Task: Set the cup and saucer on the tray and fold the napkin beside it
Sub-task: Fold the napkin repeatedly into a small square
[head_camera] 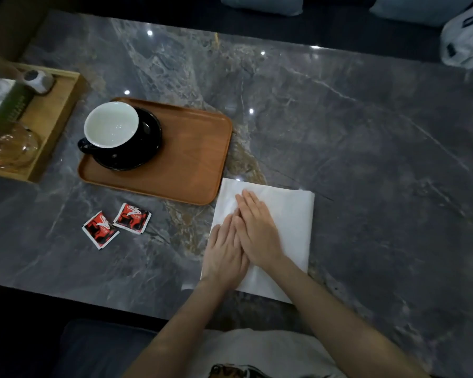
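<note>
Both hands pressing flat on a white napkin beside a tray holding cup and saucer

The brown tray (191,159) carries a black saucer (137,156) with a white-lined black cup (111,125) standing empty on it, at the tray's left end; the napkin (284,211) lies on the desk (366,132) just off the tray's near right corner, with the left hand (224,252) and right hand (257,230) laid on it, fingers straight and flat, the two touching side by side. A lighter wooden tray (58,110) at far left holds a glass vessel (11,148) and a small grey object (38,80). Two red sachets (115,225) lie on the dark marbled desk near the front edge. Cushions (262,4) and a white plastic bag (467,42) sit beyond the far edge
</note>
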